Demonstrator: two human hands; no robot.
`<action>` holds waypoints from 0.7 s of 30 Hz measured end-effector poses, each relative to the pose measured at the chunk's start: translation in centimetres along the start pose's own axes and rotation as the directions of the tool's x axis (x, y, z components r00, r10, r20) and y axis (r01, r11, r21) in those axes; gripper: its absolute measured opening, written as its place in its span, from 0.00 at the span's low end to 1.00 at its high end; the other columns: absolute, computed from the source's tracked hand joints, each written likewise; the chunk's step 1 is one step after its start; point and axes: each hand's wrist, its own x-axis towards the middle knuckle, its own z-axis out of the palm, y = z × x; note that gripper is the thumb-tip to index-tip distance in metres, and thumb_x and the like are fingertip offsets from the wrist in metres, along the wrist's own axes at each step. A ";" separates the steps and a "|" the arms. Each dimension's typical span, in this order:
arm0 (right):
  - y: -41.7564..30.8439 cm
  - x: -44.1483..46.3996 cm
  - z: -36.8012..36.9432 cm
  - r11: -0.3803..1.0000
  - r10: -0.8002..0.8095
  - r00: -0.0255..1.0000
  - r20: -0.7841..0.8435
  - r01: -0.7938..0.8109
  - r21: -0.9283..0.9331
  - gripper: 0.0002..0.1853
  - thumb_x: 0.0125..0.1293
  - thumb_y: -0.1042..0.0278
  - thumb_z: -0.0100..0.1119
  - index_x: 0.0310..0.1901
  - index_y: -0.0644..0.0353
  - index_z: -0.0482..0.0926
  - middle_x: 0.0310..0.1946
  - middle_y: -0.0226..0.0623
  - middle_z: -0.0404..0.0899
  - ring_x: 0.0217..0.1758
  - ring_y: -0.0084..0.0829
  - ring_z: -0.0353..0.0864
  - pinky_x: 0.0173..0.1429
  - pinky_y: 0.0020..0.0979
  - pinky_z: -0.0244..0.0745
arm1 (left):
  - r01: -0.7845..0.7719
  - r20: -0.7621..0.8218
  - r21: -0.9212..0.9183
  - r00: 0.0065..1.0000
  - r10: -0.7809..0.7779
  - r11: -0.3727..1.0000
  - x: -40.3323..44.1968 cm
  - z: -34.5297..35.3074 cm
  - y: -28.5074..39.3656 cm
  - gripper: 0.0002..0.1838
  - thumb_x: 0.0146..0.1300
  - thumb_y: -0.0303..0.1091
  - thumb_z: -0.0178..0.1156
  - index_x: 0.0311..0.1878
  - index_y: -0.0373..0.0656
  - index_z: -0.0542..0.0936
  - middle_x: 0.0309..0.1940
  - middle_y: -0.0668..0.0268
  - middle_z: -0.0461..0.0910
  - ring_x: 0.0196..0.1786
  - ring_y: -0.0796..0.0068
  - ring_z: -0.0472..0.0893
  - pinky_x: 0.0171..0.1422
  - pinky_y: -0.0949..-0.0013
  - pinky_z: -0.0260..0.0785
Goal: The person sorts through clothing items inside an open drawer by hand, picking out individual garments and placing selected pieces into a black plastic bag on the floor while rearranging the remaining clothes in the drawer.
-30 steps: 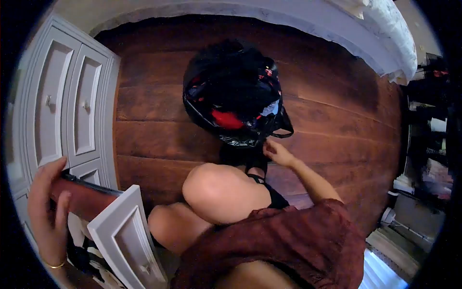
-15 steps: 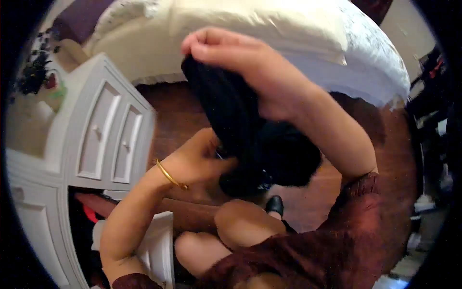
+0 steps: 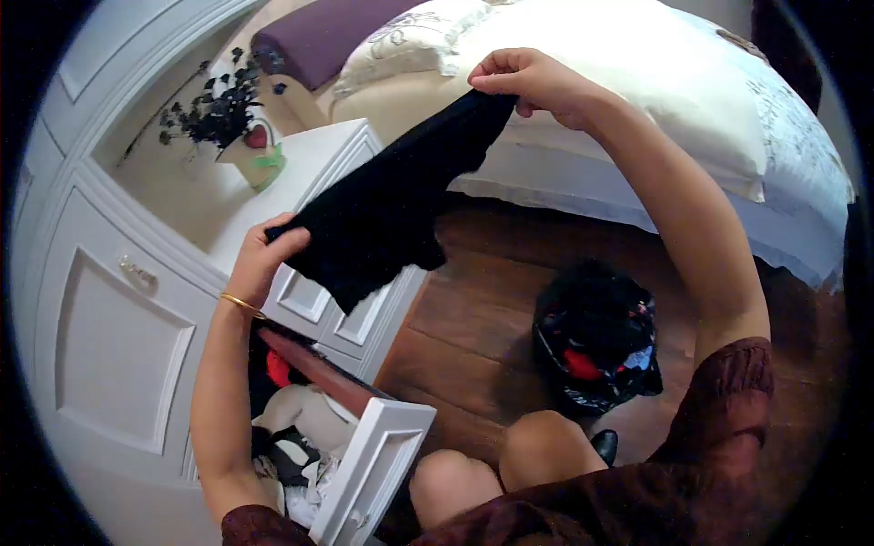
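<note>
A black cloth garment [image 3: 382, 200] is stretched out in mid-air between my hands, its upper edge taut and its ragged lower edge hanging. My left hand [image 3: 271, 250], below a gold bracelet, pinches the lower left corner. At the other end, my right hand [image 3: 533, 84] pinches the upper right corner, in front of the bed. The garment's exact kind does not show. Below my left forearm, a white drawer [image 3: 391, 455] is pulled out with light and dark clothes [image 3: 296, 446] inside. On the floor stands a black bag [image 3: 551, 364] with dark, red and pale items showing.
A white bedside cabinet [image 3: 314, 155] stands behind the garment, bearing a vase [image 3: 264, 164] of dark flowers. The bed [image 3: 628, 55] with cream covers spans the back. White cupboard doors [image 3: 123, 355] are at left. My knees are just above the wooden floor [image 3: 464, 318].
My hands have moved apart, spreading the garment that was bunched between them. The view has shifted, and the black bag and the open drawer's contents now show.
</note>
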 end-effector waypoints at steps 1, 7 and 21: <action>0.2 0.7 0.7 0.999 -0.013 1.000 0.023 0.012 0.039 0.10 0.65 0.60 0.58 0.43 0.55 0.78 0.30 0.22 0.73 0.30 0.14 0.68 0.34 0.18 0.65 | 0.014 -0.030 -0.144 0.999 -0.019 0.989 -0.6 -1.0 0.0 0.13 0.62 0.39 0.61 0.42 0.39 0.80 0.37 0.71 0.80 0.38 0.82 0.77 0.46 0.77 0.69; 0.3 5.5 5.6 0.993 -0.078 0.991 0.110 0.068 0.095 0.12 0.66 0.62 0.56 0.46 0.58 0.78 0.33 0.25 0.75 0.34 0.17 0.71 0.40 0.20 0.68 | -0.014 -0.203 -0.411 0.976 -0.077 0.912 -3.2 -3.8 3.3 0.23 0.68 0.50 0.52 0.49 0.38 0.77 0.45 0.63 0.81 0.46 0.72 0.80 0.54 0.68 0.71; -0.7 8.9 13.8 0.766 -0.042 0.988 0.149 -0.064 0.640 0.09 0.67 0.62 0.55 0.45 0.54 0.75 0.40 0.27 0.76 0.44 0.24 0.75 0.52 0.32 0.70 | 0.006 -0.271 -0.401 0.954 -0.125 0.916 -7.9 -8.3 5.6 0.25 0.69 0.52 0.48 0.49 0.37 0.77 0.44 0.62 0.81 0.43 0.71 0.81 0.50 0.69 0.74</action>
